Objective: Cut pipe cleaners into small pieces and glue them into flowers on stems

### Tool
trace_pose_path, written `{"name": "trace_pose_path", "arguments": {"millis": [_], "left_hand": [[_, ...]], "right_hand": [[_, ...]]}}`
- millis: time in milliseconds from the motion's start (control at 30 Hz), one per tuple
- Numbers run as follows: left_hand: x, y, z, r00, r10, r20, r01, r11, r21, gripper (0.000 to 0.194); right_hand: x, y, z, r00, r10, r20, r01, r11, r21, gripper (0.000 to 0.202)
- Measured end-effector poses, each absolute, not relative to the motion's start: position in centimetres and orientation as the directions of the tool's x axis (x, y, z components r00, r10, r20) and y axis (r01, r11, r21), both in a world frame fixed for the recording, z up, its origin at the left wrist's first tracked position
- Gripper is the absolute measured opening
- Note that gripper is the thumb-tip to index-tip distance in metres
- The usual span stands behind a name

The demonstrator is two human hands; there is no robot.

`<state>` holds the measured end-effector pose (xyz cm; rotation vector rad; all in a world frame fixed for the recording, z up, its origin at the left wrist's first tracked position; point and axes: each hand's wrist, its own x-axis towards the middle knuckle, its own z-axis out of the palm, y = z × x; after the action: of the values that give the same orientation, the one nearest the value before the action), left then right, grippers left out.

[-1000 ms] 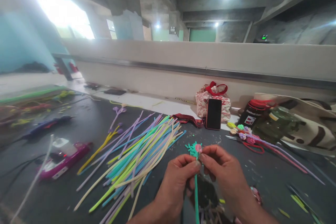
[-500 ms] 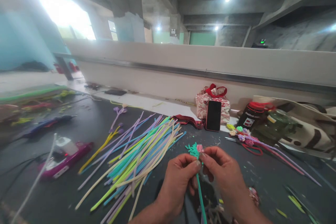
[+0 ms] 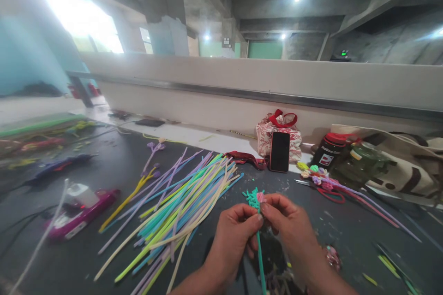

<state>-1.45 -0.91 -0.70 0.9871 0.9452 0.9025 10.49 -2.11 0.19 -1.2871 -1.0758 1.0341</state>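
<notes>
A teal stem (image 3: 260, 258) with a branching teal top (image 3: 252, 197) stands upright between my hands at the lower middle. My left hand (image 3: 235, 235) pinches it just under the branches, thumb and fingers closed. A small pink flower (image 3: 260, 197) sits against the right side of the branches. My right hand (image 3: 289, 226) has its thumb and fingertips closed on this flower. The two hands nearly touch at the fingertips, and the palms face inward.
Left of my hands lies a pile of coloured sticks (image 3: 187, 193), beyond it a magenta power strip (image 3: 83, 216). Behind stand a phone (image 3: 279, 152), a patterned bag (image 3: 263, 136) and a black bottle (image 3: 327, 152). Finished flowers (image 3: 320, 177) and scissors (image 3: 302, 182) lie to the right.
The view has shifted slightly. My right fingertips have moved a little left with the pink flower, which now sits closer against the teal branches. My left hand keeps its pinch.
</notes>
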Motion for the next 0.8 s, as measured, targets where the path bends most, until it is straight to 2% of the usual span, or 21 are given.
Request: {"name": "trace_pose_path", "arguments": {"millis": [167, 367, 800], "left_hand": [[-1.43, -0.76, -0.73, 0.320, 0.915, -0.246, -0.121, 0.297, 0.947, 0.021], [-1.48, -0.60, -0.64, 0.273, 0.938, -0.213, -0.012, 0.224, 0.974, 0.017], [-1.78, -0.59, 0.01, 0.229, 0.973, 0.010, 0.262, -0.071, 0.962, 0.013]], "right_hand": [[10.61, -1.97, 0.21, 0.194, 0.980, 0.048, 0.072, 0.035, -0.997, 0.019], [10.76, -2.10, 0.79, 0.216, 0.975, 0.052, 0.202, 0.007, -0.979, 0.018], [10.93, -2.16, 0.15, 0.231, 0.968, 0.098, 0.231, 0.043, -0.972, 0.015]]}}
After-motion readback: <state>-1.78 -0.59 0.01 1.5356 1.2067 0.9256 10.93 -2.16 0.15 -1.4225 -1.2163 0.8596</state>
